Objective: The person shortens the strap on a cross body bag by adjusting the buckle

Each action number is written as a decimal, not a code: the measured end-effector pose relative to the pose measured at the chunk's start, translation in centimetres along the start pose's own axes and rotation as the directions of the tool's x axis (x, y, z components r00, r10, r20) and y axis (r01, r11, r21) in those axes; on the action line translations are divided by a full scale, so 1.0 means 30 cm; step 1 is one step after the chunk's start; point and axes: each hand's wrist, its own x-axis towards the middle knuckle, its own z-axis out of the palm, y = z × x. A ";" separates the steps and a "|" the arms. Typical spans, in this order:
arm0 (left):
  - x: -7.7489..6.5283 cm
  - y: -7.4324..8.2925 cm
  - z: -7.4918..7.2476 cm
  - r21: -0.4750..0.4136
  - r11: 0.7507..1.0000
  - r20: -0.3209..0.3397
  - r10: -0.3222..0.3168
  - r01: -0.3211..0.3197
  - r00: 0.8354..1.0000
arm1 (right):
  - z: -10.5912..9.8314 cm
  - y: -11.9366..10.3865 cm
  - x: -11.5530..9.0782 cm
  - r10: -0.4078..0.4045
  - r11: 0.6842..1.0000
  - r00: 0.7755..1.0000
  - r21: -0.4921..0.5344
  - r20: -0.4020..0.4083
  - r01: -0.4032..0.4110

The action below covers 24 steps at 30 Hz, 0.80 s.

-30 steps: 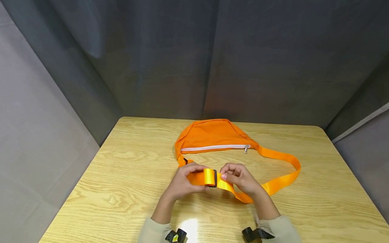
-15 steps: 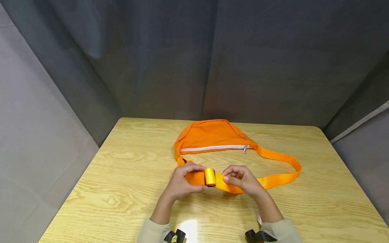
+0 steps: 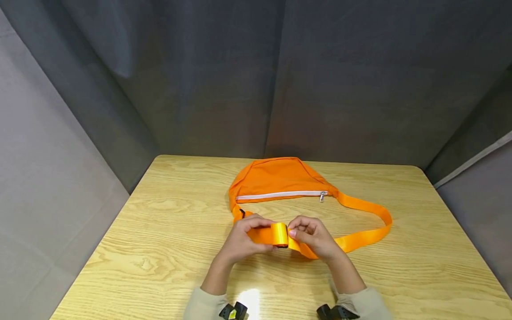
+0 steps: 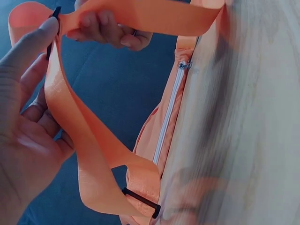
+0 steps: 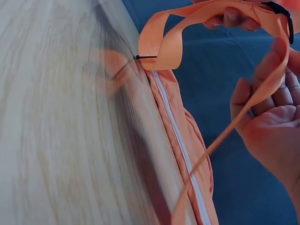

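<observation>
1 orange strap (image 3: 360, 240) loops at a black slider (image 4: 57, 12), held up in midair. Left hand (image 3: 242, 240) pinches the slider; right hand (image 3: 315, 238) pinches the strap just beside it. I'd watch: crooked right pull could jam the slider or twist the loop; slack left grip could drop it; hard tug could drag the orange bag (image 3: 284, 175) on the desk (image 3: 160, 249).
</observation>
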 end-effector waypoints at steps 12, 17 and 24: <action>-0.005 -0.009 -0.009 0.083 0.995 -0.052 0.061 -0.056 0.997 | 0.047 -0.054 -0.020 -0.027 0.850 0.999 -0.526 -0.035 0.004; -0.008 -0.018 -0.009 0.078 0.994 -0.028 0.085 -0.083 0.996 | 0.093 -0.094 -0.011 -0.063 0.792 0.995 -0.610 -0.074 0.004; -0.022 -0.017 -0.025 0.092 0.993 -0.014 0.069 -0.067 0.998 | 0.119 -0.120 -0.008 -0.155 0.781 0.984 -0.621 -0.087 0.068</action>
